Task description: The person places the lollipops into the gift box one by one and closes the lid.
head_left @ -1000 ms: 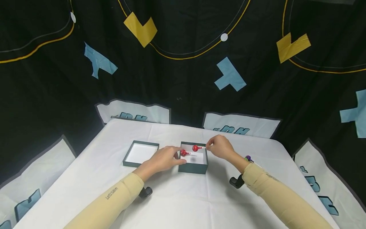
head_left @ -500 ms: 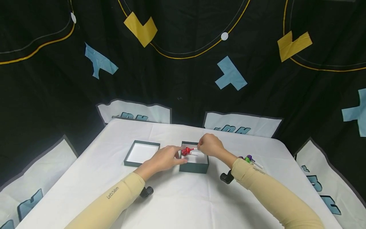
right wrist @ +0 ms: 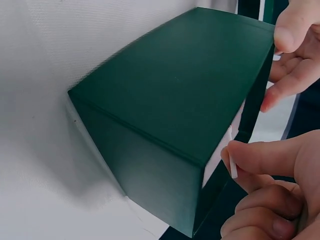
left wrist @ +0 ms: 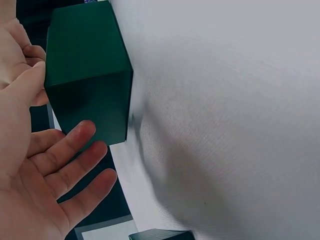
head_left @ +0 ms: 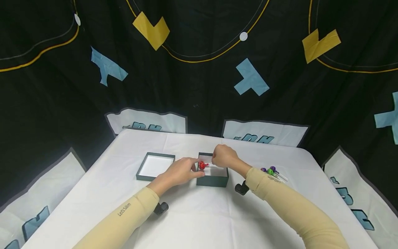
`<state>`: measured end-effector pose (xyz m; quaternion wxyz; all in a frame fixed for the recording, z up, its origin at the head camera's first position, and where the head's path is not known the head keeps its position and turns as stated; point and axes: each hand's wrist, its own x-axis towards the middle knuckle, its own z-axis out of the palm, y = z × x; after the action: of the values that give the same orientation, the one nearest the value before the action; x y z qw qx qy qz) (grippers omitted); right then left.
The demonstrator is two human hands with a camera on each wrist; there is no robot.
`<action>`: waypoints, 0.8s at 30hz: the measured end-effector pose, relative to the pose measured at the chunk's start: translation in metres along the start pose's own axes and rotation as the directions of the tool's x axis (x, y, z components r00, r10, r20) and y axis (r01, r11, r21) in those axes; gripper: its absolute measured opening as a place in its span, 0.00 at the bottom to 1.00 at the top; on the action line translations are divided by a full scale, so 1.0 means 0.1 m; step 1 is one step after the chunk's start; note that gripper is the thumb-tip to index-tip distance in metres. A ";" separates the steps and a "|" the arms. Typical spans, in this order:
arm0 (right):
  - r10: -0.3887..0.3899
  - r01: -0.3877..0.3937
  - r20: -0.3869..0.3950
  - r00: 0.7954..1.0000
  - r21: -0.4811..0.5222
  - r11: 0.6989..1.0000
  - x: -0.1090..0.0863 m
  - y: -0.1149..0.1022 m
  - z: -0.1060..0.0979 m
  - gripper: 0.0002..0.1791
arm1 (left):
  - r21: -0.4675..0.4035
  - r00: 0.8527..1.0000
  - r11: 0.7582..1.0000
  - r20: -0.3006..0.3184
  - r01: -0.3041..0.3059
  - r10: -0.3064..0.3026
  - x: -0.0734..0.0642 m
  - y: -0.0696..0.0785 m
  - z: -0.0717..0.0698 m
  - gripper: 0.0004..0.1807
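An uncovered dark green box [head_left: 212, 181] with a pale inside stands on the table. My left hand [head_left: 178, 171] holds it at its left side, thumb at the near rim and the other fingers spread along the side wall, as the left wrist view shows. Over the box, my right hand [head_left: 224, 156] pinches the white stick [right wrist: 233, 167] of a red-wrapped lollipop between thumb and forefinger. The red lollipop heads [head_left: 202, 165] sit close together at the left inside the box, overlapping in the head view. My right hand covers part of the box's far right side.
A shallow green-edged lid [head_left: 155, 166] lies open side up left of the box. Several purple and green lollipops [head_left: 271, 170] lie right of my right forearm. Black wrist cameras [head_left: 161, 208] hang below both wrists. Behind the white table [head_left: 192, 221] hangs a black curtain [head_left: 199, 93].
My right hand has moved left over the box, bringing its red lollipop beside the other one. The purple and green lollipops have come into fuller view. My left hand stays at the box.
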<state>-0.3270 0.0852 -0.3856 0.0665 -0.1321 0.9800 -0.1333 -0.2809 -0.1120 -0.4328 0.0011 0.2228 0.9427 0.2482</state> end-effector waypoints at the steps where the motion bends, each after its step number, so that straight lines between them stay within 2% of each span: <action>1: 0.002 -0.002 0.003 1.000 -0.001 1.000 0.01 0.00 0.01 0.05 | -0.002 1.000 1.000 -0.002 -0.002 0.002 0.00 0.00 0.00 0.38; 9: 0.010 -0.010 0.016 1.000 -0.010 1.000 0.05 -0.02 0.07 0.02 | -0.003 1.000 1.000 -0.003 -0.006 0.006 0.02 -0.01 0.01 0.37; 14: 0.020 -0.019 0.026 0.999 -0.031 0.999 0.08 -0.01 0.11 0.04 | 0.004 1.000 1.000 -0.013 -0.014 0.014 0.01 0.00 0.00 0.36; 24: 0.001 0.008 0.066 0.998 -0.139 0.990 0.11 -0.03 0.15 0.04 | -0.012 1.000 1.000 -0.004 0.009 -0.009 0.00 0.01 0.00 0.37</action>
<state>-0.3349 0.0760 -0.4002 0.0892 -0.1426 0.9839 -0.0604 -0.2805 -0.1112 -0.4318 0.0019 0.2182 0.9421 0.2545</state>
